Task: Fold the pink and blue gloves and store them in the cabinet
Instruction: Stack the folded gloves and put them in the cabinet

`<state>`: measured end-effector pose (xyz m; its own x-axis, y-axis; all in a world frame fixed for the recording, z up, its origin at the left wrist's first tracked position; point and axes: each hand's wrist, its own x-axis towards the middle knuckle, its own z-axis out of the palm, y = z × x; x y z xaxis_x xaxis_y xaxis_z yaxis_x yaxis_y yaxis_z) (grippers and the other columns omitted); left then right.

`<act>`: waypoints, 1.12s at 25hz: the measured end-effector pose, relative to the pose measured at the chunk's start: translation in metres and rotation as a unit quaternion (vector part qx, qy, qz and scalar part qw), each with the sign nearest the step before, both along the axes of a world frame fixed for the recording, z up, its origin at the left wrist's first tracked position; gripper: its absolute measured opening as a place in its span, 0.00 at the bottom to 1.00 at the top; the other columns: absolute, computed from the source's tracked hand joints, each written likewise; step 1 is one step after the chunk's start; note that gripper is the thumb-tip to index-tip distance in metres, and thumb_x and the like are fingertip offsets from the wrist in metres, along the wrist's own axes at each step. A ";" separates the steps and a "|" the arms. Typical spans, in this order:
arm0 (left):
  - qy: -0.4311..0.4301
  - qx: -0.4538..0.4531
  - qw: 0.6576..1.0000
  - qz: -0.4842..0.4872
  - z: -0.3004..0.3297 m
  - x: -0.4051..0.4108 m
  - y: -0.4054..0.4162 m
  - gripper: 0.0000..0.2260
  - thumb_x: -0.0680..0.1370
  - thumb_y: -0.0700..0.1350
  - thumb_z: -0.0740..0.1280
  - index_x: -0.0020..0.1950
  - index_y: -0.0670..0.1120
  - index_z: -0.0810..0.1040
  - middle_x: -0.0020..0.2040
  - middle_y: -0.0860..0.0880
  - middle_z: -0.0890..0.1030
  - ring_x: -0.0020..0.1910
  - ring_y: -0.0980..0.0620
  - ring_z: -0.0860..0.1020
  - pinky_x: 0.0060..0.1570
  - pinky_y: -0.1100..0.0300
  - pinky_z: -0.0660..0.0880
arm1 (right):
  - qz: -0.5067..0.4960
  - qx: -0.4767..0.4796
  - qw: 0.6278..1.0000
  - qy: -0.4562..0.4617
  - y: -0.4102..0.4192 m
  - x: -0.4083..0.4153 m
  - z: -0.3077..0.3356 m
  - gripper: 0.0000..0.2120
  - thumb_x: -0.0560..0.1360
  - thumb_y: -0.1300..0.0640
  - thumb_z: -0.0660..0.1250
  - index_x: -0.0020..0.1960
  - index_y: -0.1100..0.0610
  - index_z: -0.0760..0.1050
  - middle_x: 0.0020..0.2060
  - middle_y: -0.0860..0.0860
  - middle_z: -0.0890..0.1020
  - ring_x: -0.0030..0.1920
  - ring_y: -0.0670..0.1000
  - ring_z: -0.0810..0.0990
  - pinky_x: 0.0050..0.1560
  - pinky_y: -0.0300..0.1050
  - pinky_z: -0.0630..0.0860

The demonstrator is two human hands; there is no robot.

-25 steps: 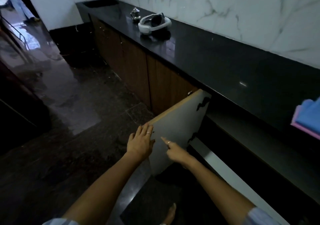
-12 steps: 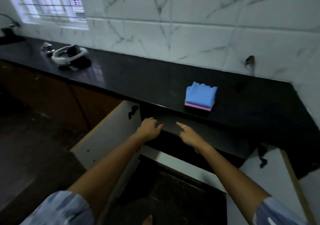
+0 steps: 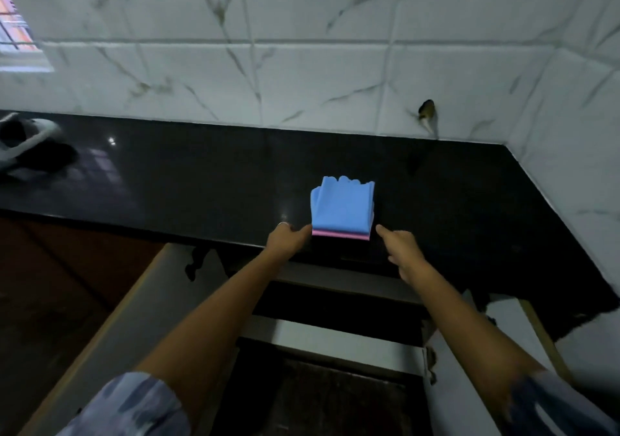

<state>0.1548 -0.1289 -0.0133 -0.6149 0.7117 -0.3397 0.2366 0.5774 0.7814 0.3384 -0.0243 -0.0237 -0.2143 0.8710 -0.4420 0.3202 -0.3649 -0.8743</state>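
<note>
Left hand (image 3: 287,239) has its fingertips right at the near-left corner of the folded stack, touching it, though I can't tell if it's actually pinching yet. Right hand (image 3: 397,242) is just off the near-right corner, index finger stretched toward it, holding nothing. Between them sits the blue glove (image 3: 342,205) on top of the pink glove (image 3: 340,234), only a pink strip showing, near the front edge of the black countertop (image 3: 201,180). I'd say slide thumbs under both layers and lift evenly so the fold doesn't spring open. Below the wrists the cabinet (image 3: 322,308) is open, left door (image 3: 141,318) swung wide, so it's a straight drop down.
</note>
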 end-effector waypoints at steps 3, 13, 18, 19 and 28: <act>-0.079 0.007 0.996 0.034 -0.014 -0.021 0.031 0.29 0.73 0.60 0.66 0.60 0.36 0.75 0.54 0.39 0.80 0.51 0.43 0.80 0.53 0.49 0.79 | -0.031 -0.063 0.997 0.033 0.020 -0.014 -0.001 0.33 0.74 0.42 0.64 0.72 0.61 0.63 0.68 0.56 0.70 0.68 0.57 0.69 0.69 0.54 0.67; -0.266 -0.025 0.963 0.028 -0.048 -0.063 0.140 0.34 0.66 0.55 0.76 0.63 0.39 0.69 0.58 0.41 0.76 0.54 0.45 0.77 0.52 0.48 0.77 | -0.059 -0.171 0.984 0.004 0.087 -0.074 0.000 0.34 0.68 0.42 0.71 0.66 0.57 0.64 0.60 0.60 0.75 0.59 0.59 0.76 0.64 0.58 0.70; -0.366 -0.030 0.930 0.020 -0.046 -0.063 0.143 0.29 0.65 0.47 0.78 0.60 0.39 0.70 0.47 0.44 0.78 0.44 0.47 0.78 0.32 0.54 0.75 | -0.082 -0.192 0.975 0.081 0.087 -0.069 -0.001 0.34 0.67 0.55 0.75 0.69 0.57 0.66 0.60 0.60 0.77 0.59 0.61 0.77 0.62 0.60 0.73; -0.370 -0.037 0.928 0.014 -0.045 -0.060 0.141 0.28 0.66 0.47 0.77 0.60 0.40 0.71 0.47 0.43 0.78 0.44 0.47 0.78 0.33 0.54 0.75 | -0.082 -0.207 0.971 0.091 0.084 -0.065 0.001 0.33 0.67 0.56 0.75 0.68 0.56 0.67 0.60 0.60 0.77 0.58 0.61 0.77 0.62 0.61 0.73; -0.362 -0.021 0.931 0.050 -0.036 -0.005 0.051 0.22 0.68 0.48 0.75 0.54 0.42 0.70 0.47 0.42 0.77 0.45 0.46 0.77 0.34 0.55 0.74 | 0.009 -0.260 0.956 0.135 0.016 -0.018 0.003 0.26 0.65 0.61 0.76 0.61 0.55 0.74 0.58 0.61 0.79 0.58 0.62 0.77 0.60 0.64 0.73</act>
<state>0.1496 -0.0779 -0.0497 -0.2760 0.6402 -0.7169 -0.3992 0.6022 0.6914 0.3202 -0.0080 -0.0210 -0.3941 0.5432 -0.7413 0.1187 -0.7698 -0.6272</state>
